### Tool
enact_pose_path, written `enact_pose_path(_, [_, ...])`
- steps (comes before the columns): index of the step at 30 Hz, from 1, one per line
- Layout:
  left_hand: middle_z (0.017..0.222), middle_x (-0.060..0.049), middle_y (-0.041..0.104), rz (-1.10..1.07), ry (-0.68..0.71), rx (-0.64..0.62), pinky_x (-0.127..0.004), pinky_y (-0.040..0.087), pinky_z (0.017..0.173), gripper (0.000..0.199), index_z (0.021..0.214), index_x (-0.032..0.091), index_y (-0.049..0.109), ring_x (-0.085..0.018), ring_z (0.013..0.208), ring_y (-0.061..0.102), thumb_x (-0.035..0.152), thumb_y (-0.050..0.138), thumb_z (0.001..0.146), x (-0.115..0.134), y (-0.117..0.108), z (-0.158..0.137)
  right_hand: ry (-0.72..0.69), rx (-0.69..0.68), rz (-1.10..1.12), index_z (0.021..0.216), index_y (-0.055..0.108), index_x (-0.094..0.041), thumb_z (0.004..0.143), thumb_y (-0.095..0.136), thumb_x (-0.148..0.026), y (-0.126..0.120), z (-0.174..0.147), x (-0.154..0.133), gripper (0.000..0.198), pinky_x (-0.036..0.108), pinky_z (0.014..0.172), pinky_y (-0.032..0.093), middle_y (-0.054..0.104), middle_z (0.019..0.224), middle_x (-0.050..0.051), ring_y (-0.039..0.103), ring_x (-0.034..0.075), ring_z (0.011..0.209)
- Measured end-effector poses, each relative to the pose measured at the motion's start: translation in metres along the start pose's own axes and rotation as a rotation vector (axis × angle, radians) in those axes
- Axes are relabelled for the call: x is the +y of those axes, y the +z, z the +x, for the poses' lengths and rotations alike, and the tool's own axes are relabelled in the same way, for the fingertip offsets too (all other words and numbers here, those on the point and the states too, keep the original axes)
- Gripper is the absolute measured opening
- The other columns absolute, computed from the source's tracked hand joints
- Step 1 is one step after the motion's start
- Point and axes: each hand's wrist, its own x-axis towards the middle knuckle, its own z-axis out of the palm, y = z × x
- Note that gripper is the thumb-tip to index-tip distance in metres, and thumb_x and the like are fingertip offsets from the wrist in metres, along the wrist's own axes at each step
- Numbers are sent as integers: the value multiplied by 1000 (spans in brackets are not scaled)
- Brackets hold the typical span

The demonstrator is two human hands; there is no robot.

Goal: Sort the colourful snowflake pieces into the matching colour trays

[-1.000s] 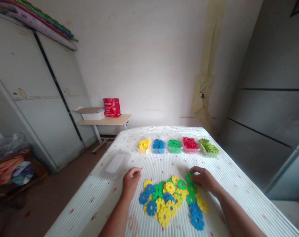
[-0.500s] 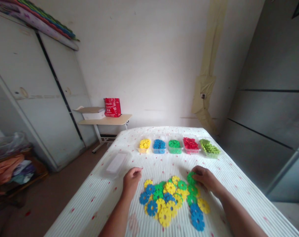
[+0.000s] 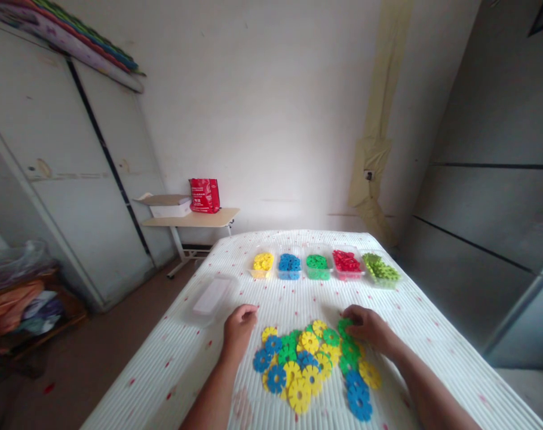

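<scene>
My right hand point(image 3: 365, 327) pinches a green snowflake disc point(image 3: 344, 327) at the far right side of a loose pile. Below that disc lie other green discs point(image 3: 349, 361), with blue discs point(image 3: 358, 397) and a yellow disc point(image 3: 370, 374) nearer me. Yellow, blue and green discs overlap across the pile point(image 3: 299, 395), whose left side holds several blue ones point(image 3: 276, 378). To the left of the pile, my left hand point(image 3: 241, 322) rests on the cloth with fingers curled in, nothing visible in them.
Along the back of the cloth-covered table point(image 3: 163, 382) stand clear tubs of yellow point(image 3: 263, 263), blue point(image 3: 290, 266), green point(image 3: 318, 266), red point(image 3: 347, 263) and lime-green pieces point(image 3: 380, 269). A clear plastic lid point(image 3: 209, 298) lies at left. Behind, a side table point(image 3: 208, 218) bears a red bag point(image 3: 204, 195).
My right hand has shifted slightly left and toward me with the green disc, bringing it down nearer the other green discs. The left hand stays in place.
</scene>
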Motion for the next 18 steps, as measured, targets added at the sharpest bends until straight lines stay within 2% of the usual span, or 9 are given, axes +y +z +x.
enact_pose_path(3, [59, -1, 65, -2, -6, -1, -24, 47, 53, 20, 68, 17, 67, -17, 60, 61, 30, 56, 58, 0, 0, 0, -23, -61, -39, 72, 61, -17, 58, 57, -16, -1, 1, 2, 15, 20, 53, 36, 59, 65, -2, 52, 12, 62])
enact_pose_path(5, [59, -1, 65, -3, -11, -1, -24, 47, 53, 20, 68, 17, 67, -17, 60, 61, 30, 56, 58, 0, 1, 0, 8, -113, -4, 64, 57, -17, 58, 59, -19, -2, 2, 2, 7, 19, 46, 33, 55, 55, -4, 49, 9, 53])
enact_pose_path(9, [57, -1, 64, -5, -20, -4, -24, 46, 52, 21, 70, 17, 67, -17, 59, 60, 31, 56, 59, 0, 1, 0, 103, -212, 244, 62, 49, -18, 65, 59, -29, -9, 17, -14, 15, 18, 35, 27, 46, 38, -8, 39, 6, 33])
enact_pose_path(11, [56, -1, 63, -6, -24, -7, -24, 45, 51, 22, 70, 17, 67, -17, 57, 59, 31, 56, 59, 0, 1, -1, 90, -131, 371, 60, 50, -17, 63, 65, -29, -15, 35, -31, 19, 18, 33, 29, 47, 37, -6, 40, 6, 32])
enact_pose_path(14, [54, 0, 61, -8, -28, -15, -23, 44, 49, 22, 70, 16, 67, -15, 54, 57, 31, 55, 59, 1, 0, 0, 87, 166, 579, 70, 53, -16, 61, 70, -27, -25, 72, -56, 23, 20, 42, 44, 55, 49, -3, 53, 9, 43])
enact_pose_path(18, [50, 2, 57, -9, -35, -20, -23, 42, 47, 23, 70, 15, 66, -13, 48, 52, 31, 54, 58, 1, 0, 1, 87, 326, 604, 88, 52, -16, 62, 70, -29, -28, 105, -65, 34, 26, 55, 54, 61, 67, 2, 63, 13, 58])
